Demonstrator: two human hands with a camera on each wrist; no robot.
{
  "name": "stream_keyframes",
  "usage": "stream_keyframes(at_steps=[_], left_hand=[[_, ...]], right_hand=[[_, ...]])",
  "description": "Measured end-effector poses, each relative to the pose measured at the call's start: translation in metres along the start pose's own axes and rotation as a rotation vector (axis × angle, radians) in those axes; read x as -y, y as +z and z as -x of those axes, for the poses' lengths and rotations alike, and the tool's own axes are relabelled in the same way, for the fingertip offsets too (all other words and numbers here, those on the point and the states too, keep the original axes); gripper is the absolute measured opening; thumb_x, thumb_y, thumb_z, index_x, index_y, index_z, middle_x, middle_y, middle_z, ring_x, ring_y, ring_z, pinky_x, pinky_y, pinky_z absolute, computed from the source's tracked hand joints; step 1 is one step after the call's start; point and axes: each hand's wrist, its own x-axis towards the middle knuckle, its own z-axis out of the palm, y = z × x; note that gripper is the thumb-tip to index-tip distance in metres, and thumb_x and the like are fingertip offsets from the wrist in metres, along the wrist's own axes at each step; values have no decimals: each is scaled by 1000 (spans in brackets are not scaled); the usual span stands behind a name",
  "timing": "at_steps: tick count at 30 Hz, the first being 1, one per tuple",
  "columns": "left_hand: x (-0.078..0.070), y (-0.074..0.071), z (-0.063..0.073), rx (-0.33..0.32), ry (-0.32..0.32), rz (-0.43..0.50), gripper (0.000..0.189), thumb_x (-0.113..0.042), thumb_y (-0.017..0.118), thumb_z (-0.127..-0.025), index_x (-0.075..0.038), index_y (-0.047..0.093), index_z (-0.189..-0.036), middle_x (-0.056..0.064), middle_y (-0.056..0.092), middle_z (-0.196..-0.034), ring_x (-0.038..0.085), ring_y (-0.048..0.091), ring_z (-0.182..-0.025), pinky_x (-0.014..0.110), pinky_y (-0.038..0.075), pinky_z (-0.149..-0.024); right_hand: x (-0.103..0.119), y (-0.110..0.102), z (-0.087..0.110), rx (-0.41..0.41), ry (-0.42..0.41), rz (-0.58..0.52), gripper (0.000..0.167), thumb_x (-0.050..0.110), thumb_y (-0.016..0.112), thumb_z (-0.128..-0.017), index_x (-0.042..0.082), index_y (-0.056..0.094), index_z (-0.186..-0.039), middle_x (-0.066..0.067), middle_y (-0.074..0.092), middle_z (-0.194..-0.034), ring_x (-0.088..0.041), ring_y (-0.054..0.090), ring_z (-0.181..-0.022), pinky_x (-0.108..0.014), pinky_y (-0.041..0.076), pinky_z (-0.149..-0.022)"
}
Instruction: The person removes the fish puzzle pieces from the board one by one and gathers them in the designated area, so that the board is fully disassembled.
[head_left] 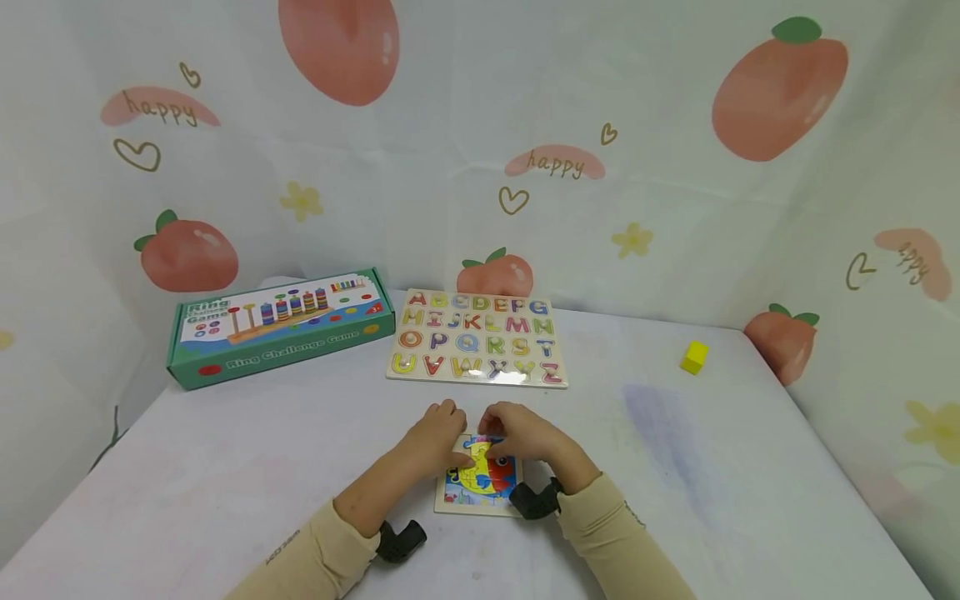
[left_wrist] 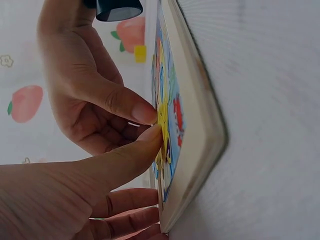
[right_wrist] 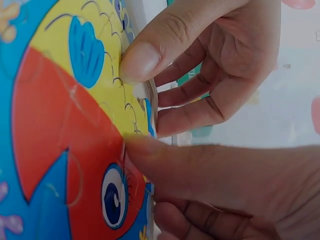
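Observation:
A small square fish jigsaw puzzle (head_left: 470,482) in a pale wooden frame (head_left: 476,511) lies on the table. It shows a yellow and red fish on blue. My left hand (head_left: 433,437) grips its upper left side, the thumb (left_wrist: 145,142) on the yellow part and the fingers at the frame's edge. From the other side my right hand (head_left: 521,433) holds the puzzle's far edge, its thumb (right_wrist: 155,155) on the picture where yellow meets red. Its other fingers are curled by the edge, partly hidden. The two thumbs are close together.
Behind the puzzle lies a wooden alphabet board (head_left: 477,340) with colored letters. A green ring game box (head_left: 281,329) stands at the back left. One yellow block (head_left: 694,357) sits at the back right. A printed cloth (head_left: 450,125) hangs behind the table.

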Motion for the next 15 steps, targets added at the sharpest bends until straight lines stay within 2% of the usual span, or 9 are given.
stream_keyframes(at_steps=[11,15], left_hand=[[0,-1,1,-4,0,-5,44,-32,78,-74,-2,58,-99,6,47,-89,19,42,-84,32,48,-77],[-1,-1,2,-7,0,-6,44,-31,78,-74,-1,58,-100,6,47,-89,19,42,-84,32,49,-78]], right_hand=[[-1,-1,-1,8,52,-75,19,-3,71,-77,2,62,-94,-4,60,-85,-15,52,-75,-27,52,-73],[-3,-1,-2,15,45,-113,19,-3,70,-77,2,59,-92,-4,58,-83,-14,51,-73,-24,51,-69]])
